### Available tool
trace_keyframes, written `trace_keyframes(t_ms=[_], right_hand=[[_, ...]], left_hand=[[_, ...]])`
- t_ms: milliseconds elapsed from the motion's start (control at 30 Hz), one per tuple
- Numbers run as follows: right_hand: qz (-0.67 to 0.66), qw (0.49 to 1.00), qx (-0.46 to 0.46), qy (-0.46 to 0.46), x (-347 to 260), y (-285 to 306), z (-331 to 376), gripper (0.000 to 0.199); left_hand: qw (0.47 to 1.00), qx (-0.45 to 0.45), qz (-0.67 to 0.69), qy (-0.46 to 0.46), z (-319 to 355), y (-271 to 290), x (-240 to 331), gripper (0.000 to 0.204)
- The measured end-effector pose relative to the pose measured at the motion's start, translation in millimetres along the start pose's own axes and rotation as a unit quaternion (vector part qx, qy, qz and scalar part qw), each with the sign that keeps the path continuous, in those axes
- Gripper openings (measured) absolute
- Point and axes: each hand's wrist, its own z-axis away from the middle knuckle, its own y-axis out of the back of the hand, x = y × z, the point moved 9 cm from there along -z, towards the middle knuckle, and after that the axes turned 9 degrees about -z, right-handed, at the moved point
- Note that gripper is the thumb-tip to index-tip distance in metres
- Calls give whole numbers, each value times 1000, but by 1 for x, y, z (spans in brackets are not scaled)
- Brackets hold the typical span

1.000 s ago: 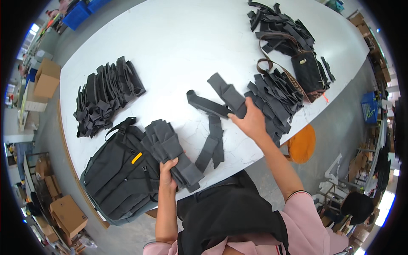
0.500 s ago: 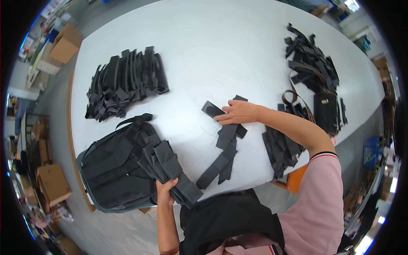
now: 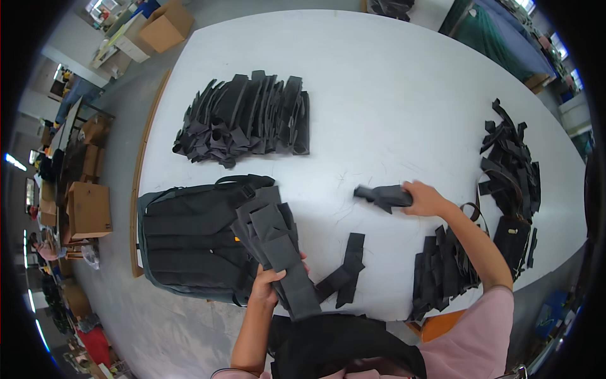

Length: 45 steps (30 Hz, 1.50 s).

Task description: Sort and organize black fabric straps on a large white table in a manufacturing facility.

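Observation:
My left hand (image 3: 268,283) is closed round a thick bundle of dark grey fabric strips (image 3: 271,237), whose upper part overlaps the edge of a black backpack (image 3: 189,243) lying at the left. My right hand (image 3: 424,199) grips a short stack of dark strips (image 3: 388,197) above the middle of the white table (image 3: 366,82); their left end is blurred. Between my hands, nearer to me, a few loose strips (image 3: 350,268) lie crossed on the tabletop. The lower end of the left bundle hangs close to them.
A broad row of dark strips (image 3: 252,117) lies at the far left of the table. More strips (image 3: 439,271) are piled at the near right, beside a small black pouch (image 3: 511,237). Behind these sits a tangled heap of straps (image 3: 508,148). Cardboard boxes (image 3: 88,208) stand left of the table.
My right hand has lifted strips from the middle pile and moved right with them, leaving fewer there. My left hand still holds its bundle. The whole view has shifted.

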Motion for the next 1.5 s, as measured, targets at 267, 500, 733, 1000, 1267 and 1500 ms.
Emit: trace_keyframes(t_ms=[267, 500, 733, 1000, 1267, 1500], right_hand=[[-421, 868, -29, -262, 45, -42, 59, 35], [-573, 818, 8, -46, -122, -43, -18, 79], [-660, 747, -15, 75, -250, 9, -152, 78], [-496, 860, 113, -35, -251, -20, -231, 94], [-306, 920, 242, -40, -231, -12, -221, 75], [-487, 824, 287, 51, -177, 0, -158, 62]], left_hand=[[963, 40, -163, 211, -61, -17, -58, 43], [945, 29, -317, 81, -111, -48, 35, 49], [793, 168, -563, -158, -165, -33, 255, 97], [385, 276, -879, -65, -249, 83, 296, 111], [428, 304, -847, -83, -232, 64, 304, 98], [391, 439, -773, -239, -191, 60, 331, 59]])
